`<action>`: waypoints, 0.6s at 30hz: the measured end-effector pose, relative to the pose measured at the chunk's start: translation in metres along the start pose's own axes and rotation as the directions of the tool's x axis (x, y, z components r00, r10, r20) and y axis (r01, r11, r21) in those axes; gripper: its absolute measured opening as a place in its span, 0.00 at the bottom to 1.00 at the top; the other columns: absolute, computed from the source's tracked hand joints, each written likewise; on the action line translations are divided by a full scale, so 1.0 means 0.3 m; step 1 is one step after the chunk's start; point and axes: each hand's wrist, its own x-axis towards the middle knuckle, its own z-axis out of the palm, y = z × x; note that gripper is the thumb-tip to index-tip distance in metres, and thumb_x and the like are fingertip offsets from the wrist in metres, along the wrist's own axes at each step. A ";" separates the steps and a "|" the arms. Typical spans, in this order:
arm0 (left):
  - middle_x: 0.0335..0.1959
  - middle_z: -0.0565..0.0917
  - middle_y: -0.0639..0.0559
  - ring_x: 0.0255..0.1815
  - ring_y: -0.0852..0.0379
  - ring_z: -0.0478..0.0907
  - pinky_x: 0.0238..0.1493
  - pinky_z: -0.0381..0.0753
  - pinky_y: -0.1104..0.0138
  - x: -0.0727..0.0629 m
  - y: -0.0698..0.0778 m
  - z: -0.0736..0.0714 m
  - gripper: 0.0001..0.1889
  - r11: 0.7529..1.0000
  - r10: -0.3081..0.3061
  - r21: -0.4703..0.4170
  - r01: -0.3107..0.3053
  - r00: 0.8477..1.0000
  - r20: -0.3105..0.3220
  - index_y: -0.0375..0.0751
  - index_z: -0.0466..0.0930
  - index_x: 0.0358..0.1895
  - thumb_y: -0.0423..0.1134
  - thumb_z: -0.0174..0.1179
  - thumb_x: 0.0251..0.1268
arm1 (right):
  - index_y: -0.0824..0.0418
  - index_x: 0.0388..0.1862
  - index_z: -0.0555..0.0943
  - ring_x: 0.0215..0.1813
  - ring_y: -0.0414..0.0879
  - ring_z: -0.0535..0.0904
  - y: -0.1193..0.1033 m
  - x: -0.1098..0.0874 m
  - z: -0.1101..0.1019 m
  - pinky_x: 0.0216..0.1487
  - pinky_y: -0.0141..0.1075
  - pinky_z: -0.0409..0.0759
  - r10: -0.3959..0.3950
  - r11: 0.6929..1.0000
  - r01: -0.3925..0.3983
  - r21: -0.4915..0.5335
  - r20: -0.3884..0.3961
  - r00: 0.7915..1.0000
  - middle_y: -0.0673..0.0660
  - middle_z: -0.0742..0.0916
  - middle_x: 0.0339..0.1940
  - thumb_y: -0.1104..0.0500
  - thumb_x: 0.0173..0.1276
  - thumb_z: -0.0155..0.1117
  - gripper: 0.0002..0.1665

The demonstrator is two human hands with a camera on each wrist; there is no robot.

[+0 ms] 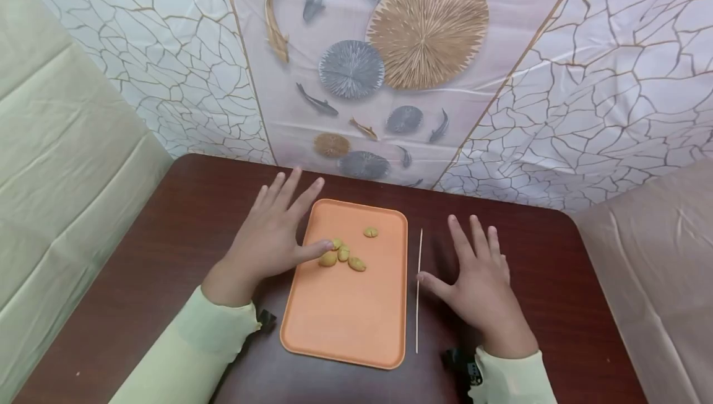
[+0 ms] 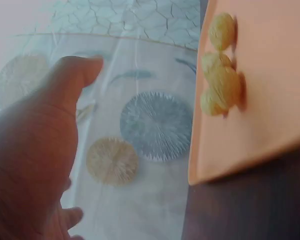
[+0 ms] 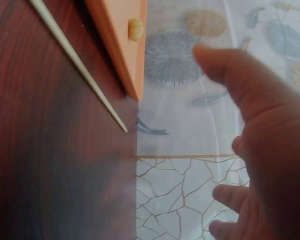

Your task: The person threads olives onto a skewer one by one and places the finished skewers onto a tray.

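An orange rectangular tray [image 1: 345, 320] lies on the dark table. Clustered near its left side are several small yellowish, wrinkled oval pieces, olive-like in shape [image 1: 328, 259]; a single similar piece [image 1: 371, 232] lies apart, toward the far right corner. My left hand [image 1: 264, 240] hovers with fingers spread by the tray's left edge, its thumb overlapping the cluster in the head view. A thin wooden skewer [image 1: 418, 311] rests lengthwise just right of the tray. Beyond it my right hand [image 1: 481, 286] is spread and holds nothing, its thumb tip close to the skewer in the head view.
The reddish-brown table [image 1: 139, 255] extends on both sides of the tray. A patterned cloth [image 1: 356, 125] with fish and round motifs hangs behind the table's far edge. Pale fabric walls [image 1: 67, 163] stand to the left and right.
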 end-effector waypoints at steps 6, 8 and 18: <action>0.96 0.50 0.42 0.93 0.30 0.56 0.91 0.56 0.34 0.026 0.058 -0.010 0.56 0.997 0.081 -0.022 -0.080 0.996 0.045 0.62 0.57 0.93 0.73 0.72 0.67 | 0.49 0.97 0.52 0.91 0.79 0.50 -0.004 0.002 0.000 0.81 0.81 0.64 -0.034 0.998 0.033 0.057 0.018 0.999 0.73 0.59 0.92 0.31 0.71 0.79 0.68; 0.95 0.53 0.41 0.91 0.30 0.60 0.90 0.60 0.34 0.036 0.081 -0.007 0.53 0.992 0.127 -0.024 -0.126 0.990 0.055 0.59 0.62 0.91 0.69 0.74 0.67 | 0.52 0.95 0.56 0.87 0.80 0.60 -0.012 0.000 0.000 0.79 0.79 0.69 -0.031 0.998 0.029 0.056 0.040 0.999 0.74 0.65 0.88 0.34 0.71 0.80 0.65; 0.60 0.86 0.46 0.55 0.47 0.86 0.56 0.89 0.51 0.063 0.210 0.022 0.21 0.910 0.414 -0.025 -0.414 0.906 0.086 0.49 0.88 0.63 0.44 0.78 0.69 | 0.63 0.66 0.83 0.53 0.60 0.90 -0.053 -0.009 -0.006 0.55 0.59 0.89 0.044 0.998 -0.048 0.031 0.125 0.991 0.64 0.92 0.52 0.39 0.72 0.80 0.36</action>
